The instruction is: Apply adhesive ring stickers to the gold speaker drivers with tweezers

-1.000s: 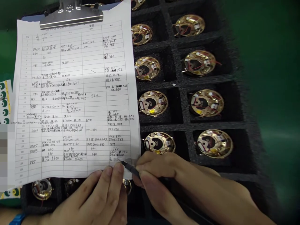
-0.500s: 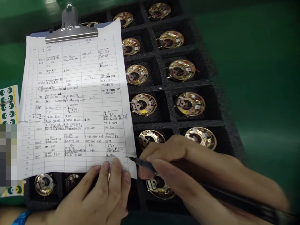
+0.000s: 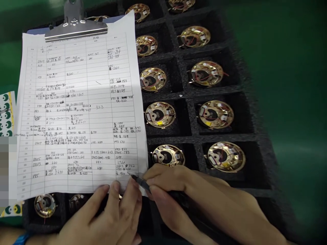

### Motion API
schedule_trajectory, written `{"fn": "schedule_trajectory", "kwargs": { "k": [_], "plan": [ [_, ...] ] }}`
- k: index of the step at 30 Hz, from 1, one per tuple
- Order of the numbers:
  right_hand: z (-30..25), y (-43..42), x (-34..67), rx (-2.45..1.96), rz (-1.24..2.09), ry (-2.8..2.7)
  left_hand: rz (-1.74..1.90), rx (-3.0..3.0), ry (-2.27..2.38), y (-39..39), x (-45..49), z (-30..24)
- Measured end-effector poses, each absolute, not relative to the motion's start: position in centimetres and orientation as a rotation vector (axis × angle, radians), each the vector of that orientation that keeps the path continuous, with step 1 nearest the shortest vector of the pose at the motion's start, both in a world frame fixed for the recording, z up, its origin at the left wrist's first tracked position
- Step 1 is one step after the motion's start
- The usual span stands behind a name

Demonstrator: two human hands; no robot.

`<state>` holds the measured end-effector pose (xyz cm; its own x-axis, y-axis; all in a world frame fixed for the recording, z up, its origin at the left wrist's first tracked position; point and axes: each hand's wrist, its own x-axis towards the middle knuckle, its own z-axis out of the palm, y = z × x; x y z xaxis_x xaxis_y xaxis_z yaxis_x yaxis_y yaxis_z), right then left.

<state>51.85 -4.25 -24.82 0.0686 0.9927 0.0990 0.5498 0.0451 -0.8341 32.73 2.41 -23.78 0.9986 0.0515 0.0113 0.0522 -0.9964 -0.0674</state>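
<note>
Across the left half of the scene lies a written paper sheet (image 3: 81,98), under the metal clip (image 3: 76,30) at the far end of a clipboard (image 3: 112,20) whose blue edge shows. It lies over a dark foam tray (image 3: 188,117) divided into compartments.

The right hand (image 3: 178,189) grasps a dark pen (image 3: 141,183) between thumb and fingers, at the sheet's near right corner. The pen's tip is just right of the handwritten "900"; whether it touches the paper is hard to tell.

The left hand (image 3: 104,214) is palm down at the near edge, fingertips resting on the paper; whether it also pinches the board from beneath cannot be told. A blue wristband (image 3: 21,239) circles that wrist.

To the right, gold round parts (image 3: 226,157) sit one to a compartment, several with red wires. At the far left, a sticker sheet (image 3: 6,117) with green eye-like shapes lies beside the paper.
</note>
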Motion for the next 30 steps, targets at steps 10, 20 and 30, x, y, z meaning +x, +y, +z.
{"fn": "schedule_trajectory", "kwargs": {
  "k": [10, 20, 30],
  "plan": [
    [-24.57, -4.34, 52.50, -1.595, 0.768, -1.613, 0.003, -3.082, -0.085, 2.51, 32.92, -23.65],
    [-24.69, -4.50, 52.22, -1.672, 0.754, -1.623, -0.017, -3.075, -0.100, 2.54, 32.97, -23.72],
    [-24.26, -4.58, 51.93, -1.667, 0.780, -1.586, -0.010, -3.079, -0.095, 2.42, 33.02, -23.47]
  ]
}}
